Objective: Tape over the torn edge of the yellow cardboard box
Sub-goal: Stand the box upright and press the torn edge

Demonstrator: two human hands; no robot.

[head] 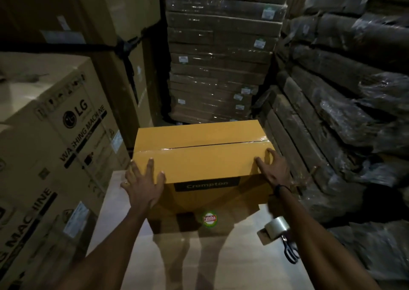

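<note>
The yellow cardboard box (199,152) stands on a pale brown carton (221,256) in front of me, its top seam covered with clear tape. My left hand (143,183) grips the box's near left top corner, fingers spread over the top. My right hand (272,168) holds the near right top corner. A roll of clear tape (277,225) lies on the carton below my right forearm, with black-handled scissors (290,250) beside it. The torn edge is not visible from here.
Large washing machine cartons (55,145) stand at the left. A wrapped stack of flat brown boxes (219,57) rises behind the yellow box. Dark plastic-wrapped bundles (343,90) are piled along the right, close to the box's right side.
</note>
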